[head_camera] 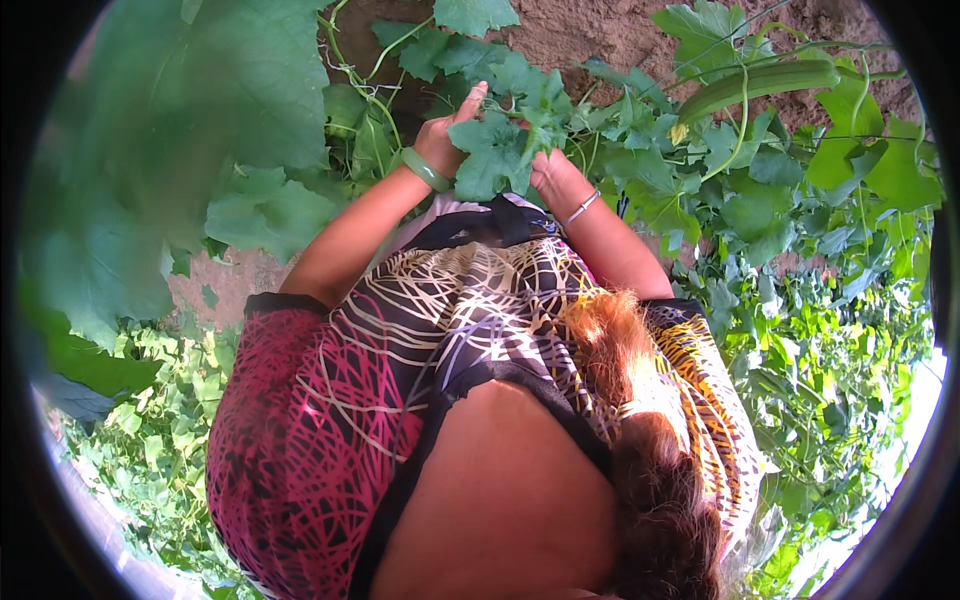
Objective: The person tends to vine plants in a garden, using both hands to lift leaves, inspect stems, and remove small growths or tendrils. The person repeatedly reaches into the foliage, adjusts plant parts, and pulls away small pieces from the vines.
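Note:
My left hand, with a green bangle on the wrist, is among the leaves of a climbing gourd vine. One finger or thumb points up beside a lobed vine leaf, and the leaf covers the rest of the fingers. Close by on the right is my right hand, a thin silver bracelet at its wrist. Its fingers are hidden behind a cluster of young leaves at the shoot. Whether either hand grips the stem there cannot be seen.
A long green gourd, likely a luffa, hangs at the upper right near thin lines and tendrils. Large blurred leaves fill the upper left, near the camera. Bare brown soil shows behind the vines. Dense foliage stands to the right.

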{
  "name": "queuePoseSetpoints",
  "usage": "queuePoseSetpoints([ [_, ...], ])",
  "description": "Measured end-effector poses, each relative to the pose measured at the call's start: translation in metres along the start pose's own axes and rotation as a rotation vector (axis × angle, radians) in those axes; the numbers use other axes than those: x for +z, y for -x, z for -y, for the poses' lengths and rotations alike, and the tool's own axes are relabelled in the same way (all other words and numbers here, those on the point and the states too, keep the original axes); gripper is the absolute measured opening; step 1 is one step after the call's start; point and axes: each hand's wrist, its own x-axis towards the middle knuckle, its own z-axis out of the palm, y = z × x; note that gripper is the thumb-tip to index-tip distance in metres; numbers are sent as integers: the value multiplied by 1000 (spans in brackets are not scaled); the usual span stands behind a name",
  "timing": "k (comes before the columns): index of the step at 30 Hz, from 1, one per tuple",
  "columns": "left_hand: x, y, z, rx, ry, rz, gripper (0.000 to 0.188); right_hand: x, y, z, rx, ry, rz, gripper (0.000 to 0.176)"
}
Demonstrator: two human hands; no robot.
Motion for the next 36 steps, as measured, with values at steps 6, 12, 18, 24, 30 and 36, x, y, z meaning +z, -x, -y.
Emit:
queuePoseSetpoints([
  [6, 6, 2, -2, 97, 18, -45, 65, -6, 7, -1, -60, 7, -118, 23],
  [12, 31, -6, 22, -24, 386, 128, 49, 7, 14, 9, -127, 281, -188, 18],
  [18, 33, -8, 21, -497, 959, 273, 31, 16, 8, 15, -252, 753, -335, 10],
  [24, 29, -15, 9, -474, 914, 253, 32, 11, 7, 27, -33, 532, -146, 13],
  [30, 26, -25, 16, -765, 1077, 305, 30, 8, -3, 38, -193, 775, -320, 29],
  [36, 32, -23, 28, -674, 1232, 371, 37, 11, -10, 45, -248, 1018, -223, 27],
])
